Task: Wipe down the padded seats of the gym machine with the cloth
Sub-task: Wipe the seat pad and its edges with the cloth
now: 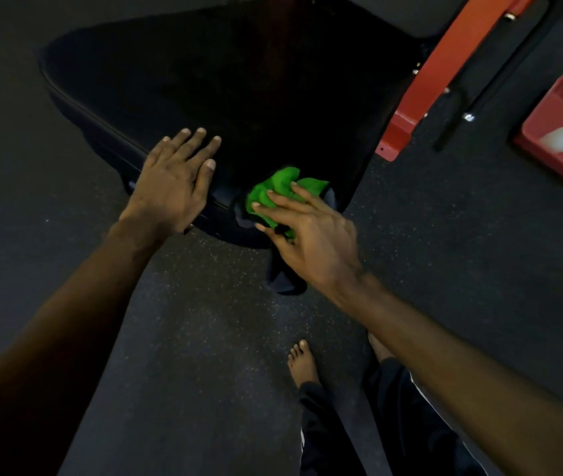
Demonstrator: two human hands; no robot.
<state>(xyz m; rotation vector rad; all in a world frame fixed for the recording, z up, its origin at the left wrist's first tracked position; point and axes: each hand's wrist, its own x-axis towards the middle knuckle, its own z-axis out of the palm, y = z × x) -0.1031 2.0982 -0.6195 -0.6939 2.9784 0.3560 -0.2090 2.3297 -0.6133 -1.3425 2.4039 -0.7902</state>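
A wide black padded seat fills the upper middle of the head view, narrowing toward me. My left hand lies flat on the seat's near left edge, fingers straight and spread. A crumpled green cloth with a dark part hanging below it sits at the seat's near tip. My right hand grips the cloth from the near side, fingers curled over the green folds and thumb under them.
A red steel frame beam runs diagonally along the seat's right side, with black bars beside it. A red tray holding a white bottle lies on the floor at the right. Dark speckled rubber floor surrounds the seat; my bare foot stands below.
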